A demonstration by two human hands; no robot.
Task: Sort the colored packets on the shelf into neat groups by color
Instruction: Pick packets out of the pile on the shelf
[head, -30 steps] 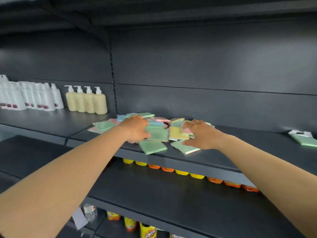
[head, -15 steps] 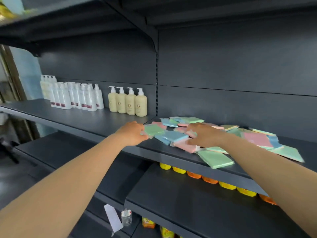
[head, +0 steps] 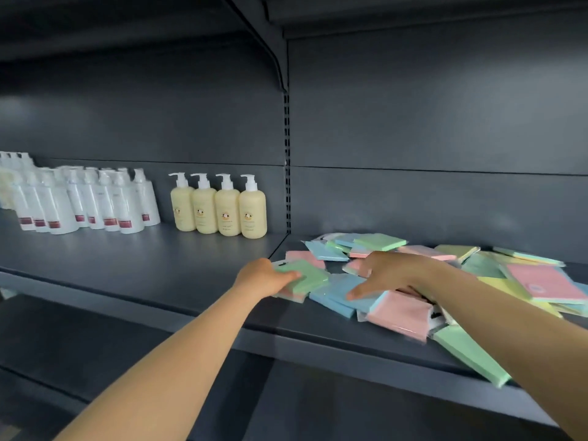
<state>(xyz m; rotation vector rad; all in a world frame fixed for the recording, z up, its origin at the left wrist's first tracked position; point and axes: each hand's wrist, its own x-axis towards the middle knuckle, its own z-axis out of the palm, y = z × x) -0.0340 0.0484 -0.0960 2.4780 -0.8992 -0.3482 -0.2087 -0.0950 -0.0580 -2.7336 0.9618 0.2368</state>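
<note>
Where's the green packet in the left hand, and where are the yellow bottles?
green packet (head: 307, 275), head view, on its top face beside the thumb
left hand (head: 264, 278), head view, on its back
yellow bottles (head: 227, 213), head view, on the third bottle's body

The dark grey metal shelf (head: 165, 275) carries everything. At about 9 o'clock a crowded group of white plastic pump bottles with dark red labels (head: 79, 202) stands near the back wall. Just right of them four pale yellow pump bottles (head: 219, 208) stand in one row, touching. From centre to 3 o'clock lies a loose pile of flat pastel packets, green, blue, pink and yellow (head: 445, 281), overlapping.
</note>
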